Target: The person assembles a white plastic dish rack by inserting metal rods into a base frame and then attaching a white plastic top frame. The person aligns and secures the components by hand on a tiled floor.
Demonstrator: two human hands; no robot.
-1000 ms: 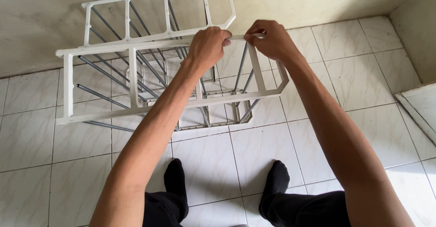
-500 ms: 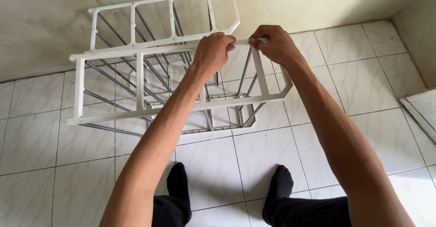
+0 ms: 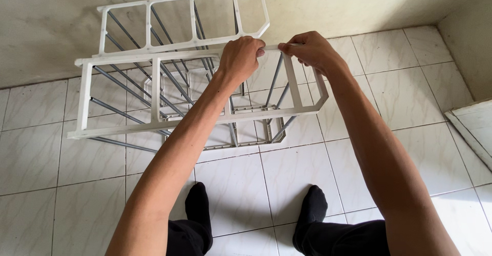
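White plastic rack frame point(image 3: 154, 94) w/ grey rods lies on its side on tiled floor point(image 3: 410, 97), long axis running left-right. Left hand point(image 3: 241, 56) and right hand point(image 3: 307, 48), both closed on its top rail, sit near the right end; left arm is nearer the middle.

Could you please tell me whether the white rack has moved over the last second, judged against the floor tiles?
Cannot tell. The white rack sits lower and further right in the frame, but the floor tiles and wall edge shifted likewise, so the camera moved; both hands grip its rail.

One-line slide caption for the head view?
Both hands, left hand and right hand, grip a white rack on tiled floor.
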